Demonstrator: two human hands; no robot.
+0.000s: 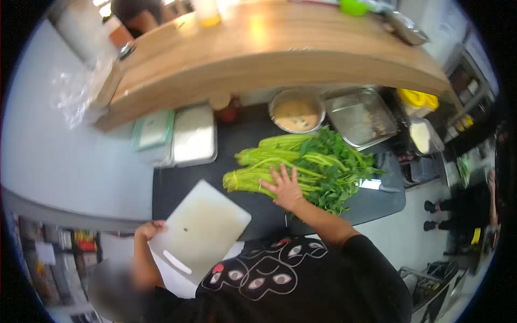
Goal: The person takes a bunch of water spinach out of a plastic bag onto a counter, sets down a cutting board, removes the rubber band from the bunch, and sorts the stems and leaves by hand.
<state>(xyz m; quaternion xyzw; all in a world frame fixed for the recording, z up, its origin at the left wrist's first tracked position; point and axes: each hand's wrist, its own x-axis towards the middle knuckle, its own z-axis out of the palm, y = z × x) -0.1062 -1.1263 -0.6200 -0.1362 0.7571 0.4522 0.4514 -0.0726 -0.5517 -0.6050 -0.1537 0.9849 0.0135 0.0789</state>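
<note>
My left hand (151, 230) grips the left edge of a white cutting board (207, 223), its fingers closed on the rim. The board lies at an angle over the near edge of the dark counter, with a slot handle at its lower end and a small dark spot on its face. My right hand (285, 188) rests with spread fingers on bundles of leafy greens (323, 156). Their thick pale stems point left and the leaves point right. A yellow band circles the stems of the nearer bundle.
Behind the greens are a metal bowl of cloudy liquid (295, 112) and a metal tray (362, 116). Lidded containers (194, 137) and a reddish jar (227, 107) stand at the back left. A wooden shelf (269, 67) overhangs the dark counter (175, 188). Another person (468, 210) stands at the right.
</note>
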